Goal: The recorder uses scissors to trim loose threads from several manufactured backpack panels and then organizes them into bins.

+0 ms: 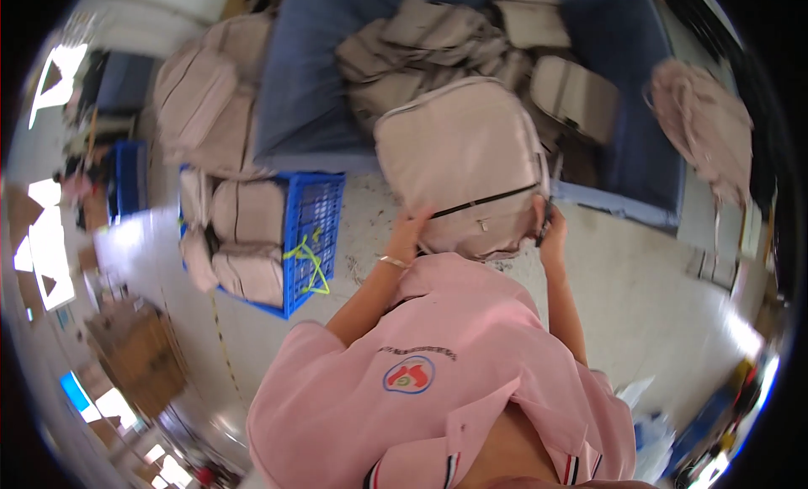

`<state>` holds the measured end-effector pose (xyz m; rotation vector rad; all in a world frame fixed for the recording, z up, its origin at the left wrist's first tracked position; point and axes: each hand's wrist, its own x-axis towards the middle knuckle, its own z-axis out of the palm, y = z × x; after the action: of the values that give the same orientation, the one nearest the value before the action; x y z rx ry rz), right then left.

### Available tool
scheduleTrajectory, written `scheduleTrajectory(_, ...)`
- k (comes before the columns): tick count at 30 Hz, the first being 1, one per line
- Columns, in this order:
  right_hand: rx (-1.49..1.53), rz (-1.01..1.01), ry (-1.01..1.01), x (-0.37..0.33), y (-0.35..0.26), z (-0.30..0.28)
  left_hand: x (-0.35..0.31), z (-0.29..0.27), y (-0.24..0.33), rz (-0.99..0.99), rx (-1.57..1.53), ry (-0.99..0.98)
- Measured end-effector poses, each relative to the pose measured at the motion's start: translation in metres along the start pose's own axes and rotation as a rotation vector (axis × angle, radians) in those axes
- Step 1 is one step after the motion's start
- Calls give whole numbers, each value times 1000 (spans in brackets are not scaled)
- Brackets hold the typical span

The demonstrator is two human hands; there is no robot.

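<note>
A beige-pink backpack point(463, 144) is held up in front of my chest, its broad panel facing me and a dark zipper line running across its lower part. My left hand point(407, 236) is closed on its lower left side, a bracelet on the wrist. On the lower right edge, my right hand point(550, 234) grips the same backpack, beside a dark strap end. The backpack hides part of the fingers of both hands. Just beyond it stands a large blue fabric-sided bin point(307, 85), with several similar backpacks point(438, 34) heaped inside.
To the left, a blue plastic crate point(313, 228) holds several folded beige bags, with a yellow-green cord point(311, 270) on its side. Behind it more beige bags point(198, 102) are stacked. Another beige bag point(703, 123) hangs at right. Cardboard boxes point(139, 354) stand at far left.
</note>
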<state>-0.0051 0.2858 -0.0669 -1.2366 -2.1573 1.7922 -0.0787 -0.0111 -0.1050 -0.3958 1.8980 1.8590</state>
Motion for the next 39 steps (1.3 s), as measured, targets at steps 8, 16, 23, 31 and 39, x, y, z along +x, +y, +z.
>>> scheduleTrajectory(8,72,-81,-122,-45,-16,3,-14,-3,42,-181,-560,-16)
scheduleTrajectory(16,234,10,-250,-88,0,4,-89,-123,44,3,-724,63)
scheduleTrajectory(23,198,-9,-162,-95,-16,-7,-101,-118,128,542,-584,73)
scheduleTrajectory(31,868,55,-348,-41,-1,-52,18,-73,67,956,477,-72)
scheduleTrajectory(39,784,224,-153,-53,24,-35,11,-54,11,774,569,194)
